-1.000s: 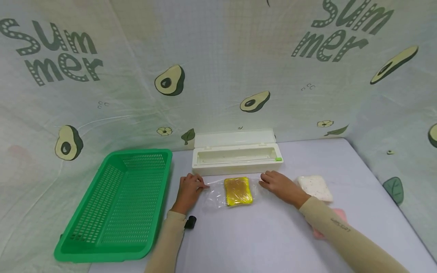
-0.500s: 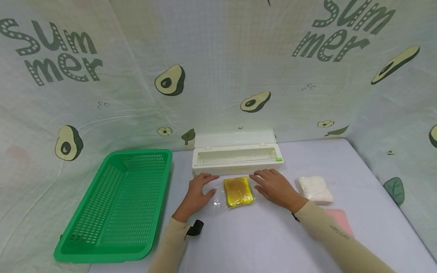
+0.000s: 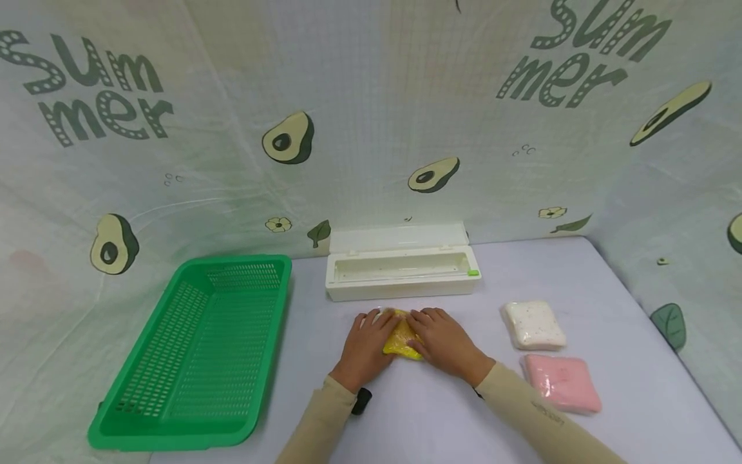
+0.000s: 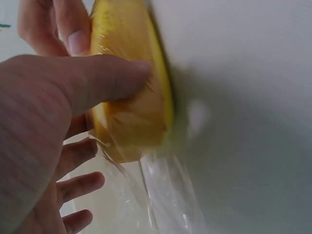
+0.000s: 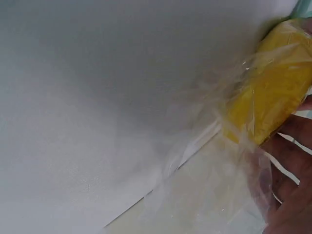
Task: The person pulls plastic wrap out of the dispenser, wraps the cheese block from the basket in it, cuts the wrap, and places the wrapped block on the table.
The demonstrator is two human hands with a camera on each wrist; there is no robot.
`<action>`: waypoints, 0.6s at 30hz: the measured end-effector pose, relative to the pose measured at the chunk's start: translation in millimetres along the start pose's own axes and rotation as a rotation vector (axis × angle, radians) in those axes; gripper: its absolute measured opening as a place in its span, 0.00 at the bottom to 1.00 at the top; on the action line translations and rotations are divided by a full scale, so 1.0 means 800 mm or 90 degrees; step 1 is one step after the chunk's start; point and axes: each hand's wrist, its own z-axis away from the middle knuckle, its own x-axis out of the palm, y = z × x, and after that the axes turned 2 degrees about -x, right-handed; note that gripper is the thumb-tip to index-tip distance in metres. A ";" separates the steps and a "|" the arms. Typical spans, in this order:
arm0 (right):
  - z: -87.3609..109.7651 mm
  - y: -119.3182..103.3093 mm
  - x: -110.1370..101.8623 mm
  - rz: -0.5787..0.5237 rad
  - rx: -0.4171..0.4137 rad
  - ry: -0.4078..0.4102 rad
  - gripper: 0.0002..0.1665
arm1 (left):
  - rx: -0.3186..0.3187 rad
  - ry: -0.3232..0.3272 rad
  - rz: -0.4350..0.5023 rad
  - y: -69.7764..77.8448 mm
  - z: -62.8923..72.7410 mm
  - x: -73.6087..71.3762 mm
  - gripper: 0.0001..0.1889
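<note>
A yellow-and-tan square slab (image 3: 401, 336), looking like a slice of toast, is wrapped in clear cling film (image 4: 170, 190) and lies between both hands mid-table. My left hand (image 3: 364, 349) holds its left side, the thumb over one face and fingertips along another side in the left wrist view. From the right, my right hand (image 3: 447, 343) grips the slab, fingers on its far side; its thumb is mostly cut off in the right wrist view. Loose film (image 5: 204, 170) trails off the slab beside the right fingers. Behind the hands stands a white cling film dispenser (image 3: 400, 287), lid raised.
A green plastic basket (image 3: 272, 348) stands at the left. To the right lie a white speckled wrapped square (image 3: 534, 324) and a pink wrapped square (image 3: 563, 383). A printed cloth (image 3: 371, 129) hangs behind the table.
Both hands let go of the film's outer edges, came inward and now hold the slab from each side. The film ends are folded closer. The right sleeve no longer covers the pink square.
</note>
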 end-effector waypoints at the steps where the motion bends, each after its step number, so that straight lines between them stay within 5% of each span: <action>1: 0.002 -0.003 -0.002 0.000 0.001 0.000 0.32 | 0.005 -0.007 0.000 0.000 -0.001 -0.001 0.37; 7: 0.020 -0.014 -0.017 -0.017 0.019 -0.010 0.21 | 0.058 -0.061 0.018 0.000 -0.009 -0.008 0.33; 11: 0.032 -0.016 -0.027 -0.074 0.040 -0.036 0.16 | 0.119 -0.059 0.020 -0.002 -0.010 -0.007 0.32; 18: 0.063 -0.006 -0.035 -0.150 0.030 -0.026 0.33 | 0.160 -0.017 0.058 -0.005 0.003 -0.002 0.36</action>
